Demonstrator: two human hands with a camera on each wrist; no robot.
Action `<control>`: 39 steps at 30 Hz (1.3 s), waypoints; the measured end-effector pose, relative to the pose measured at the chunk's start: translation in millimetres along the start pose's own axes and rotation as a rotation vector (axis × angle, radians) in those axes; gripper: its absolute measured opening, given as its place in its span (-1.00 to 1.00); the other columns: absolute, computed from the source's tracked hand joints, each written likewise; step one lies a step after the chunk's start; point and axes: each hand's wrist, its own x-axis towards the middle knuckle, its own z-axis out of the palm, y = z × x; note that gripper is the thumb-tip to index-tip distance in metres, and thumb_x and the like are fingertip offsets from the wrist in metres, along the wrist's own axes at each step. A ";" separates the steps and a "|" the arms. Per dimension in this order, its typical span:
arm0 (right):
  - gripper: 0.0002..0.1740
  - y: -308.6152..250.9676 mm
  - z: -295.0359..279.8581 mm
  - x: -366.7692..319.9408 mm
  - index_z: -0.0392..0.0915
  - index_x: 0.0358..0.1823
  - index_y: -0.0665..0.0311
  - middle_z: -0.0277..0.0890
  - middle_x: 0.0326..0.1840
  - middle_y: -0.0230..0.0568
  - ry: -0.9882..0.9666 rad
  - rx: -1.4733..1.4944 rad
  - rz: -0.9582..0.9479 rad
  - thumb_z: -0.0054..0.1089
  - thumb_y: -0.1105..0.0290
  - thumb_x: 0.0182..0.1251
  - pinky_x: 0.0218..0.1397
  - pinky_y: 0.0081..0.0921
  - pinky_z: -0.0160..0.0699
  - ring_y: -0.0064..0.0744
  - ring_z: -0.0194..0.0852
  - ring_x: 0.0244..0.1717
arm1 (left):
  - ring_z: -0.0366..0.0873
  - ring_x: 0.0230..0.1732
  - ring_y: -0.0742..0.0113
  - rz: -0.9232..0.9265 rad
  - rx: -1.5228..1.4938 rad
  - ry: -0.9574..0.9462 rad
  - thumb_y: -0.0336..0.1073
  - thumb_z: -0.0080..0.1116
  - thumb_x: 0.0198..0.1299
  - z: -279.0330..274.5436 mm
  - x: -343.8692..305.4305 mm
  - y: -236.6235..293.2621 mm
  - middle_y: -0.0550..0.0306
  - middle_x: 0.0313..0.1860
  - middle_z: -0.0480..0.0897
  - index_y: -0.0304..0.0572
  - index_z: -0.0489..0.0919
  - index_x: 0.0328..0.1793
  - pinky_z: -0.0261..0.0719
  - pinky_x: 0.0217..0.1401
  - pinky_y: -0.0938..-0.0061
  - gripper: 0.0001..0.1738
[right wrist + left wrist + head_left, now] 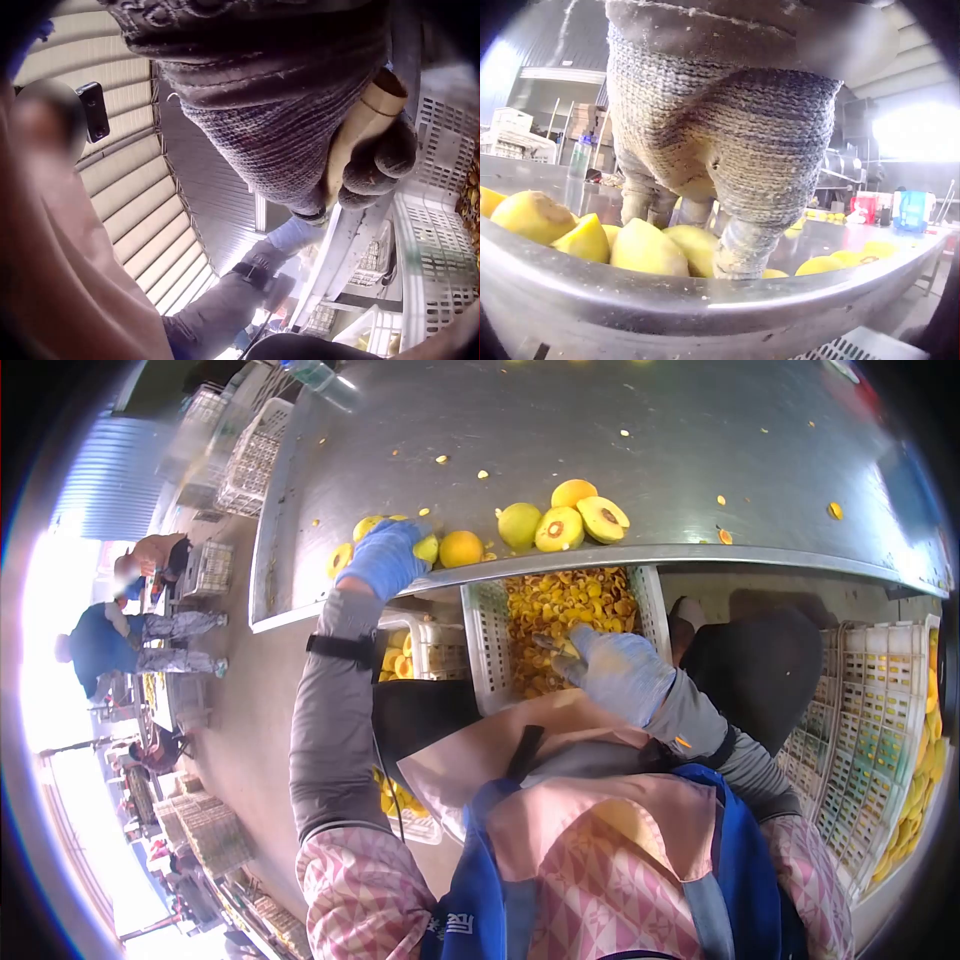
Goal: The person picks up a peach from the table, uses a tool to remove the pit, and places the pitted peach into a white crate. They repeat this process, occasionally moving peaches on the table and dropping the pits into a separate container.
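Note:
My left hand (385, 558), in a blue glove, reaches over the metal table's near edge among yellow peaches. In the left wrist view its fingers point down, spread apart, with a peach piece (692, 249) beside the thumb. Right of it in the head view lie a whole-looking peach (461, 548) and cut halves, one peach half (559, 529) showing its pit. My right hand (625, 678), also gloved, is over a white crate (487, 645) heaped with orange-brown scraps (570, 605). It grips a tool by its pale wooden handle (364, 127); the fingers hide part of the handle.
A raised metal rim (700, 552) runs along the table (700, 450). White crates of fruit stand under the table and a tall white crate (850, 710) is at the right. A bottle (325, 382) lies at the far left. Two people (110, 640) are in the left background.

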 end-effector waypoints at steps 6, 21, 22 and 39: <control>-0.61 -6.8 -13.0 -0.7 0.47 -0.13 0.30 0.60 -0.31 0.15 0.031 0.190 0.086 0.12 0.06 0.39 -0.25 -0.06 0.57 0.15 0.60 -0.26 | 0.64 0.01 0.09 -0.316 -0.596 -0.034 -0.08 0.26 0.17 6.9 12.3 -7.3 -0.03 -0.01 0.67 -0.20 0.55 0.24 0.60 0.07 0.29 -0.45; -0.56 -15.9 -12.8 -8.7 0.46 0.01 0.37 0.54 -0.19 0.15 0.197 0.584 0.028 0.09 0.08 0.47 -0.06 -0.22 0.47 0.09 0.55 -0.12 | 0.57 0.08 0.05 -0.197 -1.029 0.350 -0.14 0.12 0.29 18.2 -70.1 183.8 -0.10 0.02 0.61 -0.34 0.37 0.34 0.55 0.21 0.20 -0.42; -0.56 -14.9 -12.6 -8.4 0.46 0.01 0.37 0.54 -0.19 0.15 0.201 0.583 0.032 0.09 0.08 0.47 -0.06 -0.22 0.47 0.09 0.55 -0.12 | 0.53 0.17 0.05 -0.268 -1.650 0.369 -0.15 0.12 0.28 14.3 -69.0 187.9 -0.11 0.09 0.58 -0.35 0.37 0.35 0.48 0.29 0.21 -0.41; -0.62 -8.9 -9.0 -6.0 0.43 -0.18 0.34 0.55 -0.38 0.10 0.184 0.524 0.019 0.18 0.11 0.41 -0.29 -0.12 0.48 0.20 0.55 -0.28 | 0.51 0.13 -0.10 -0.403 -0.140 0.251 -0.15 0.22 0.20 23.0 -11.8 67.2 -0.11 0.08 0.58 -0.17 0.58 0.18 0.52 0.16 0.21 -0.54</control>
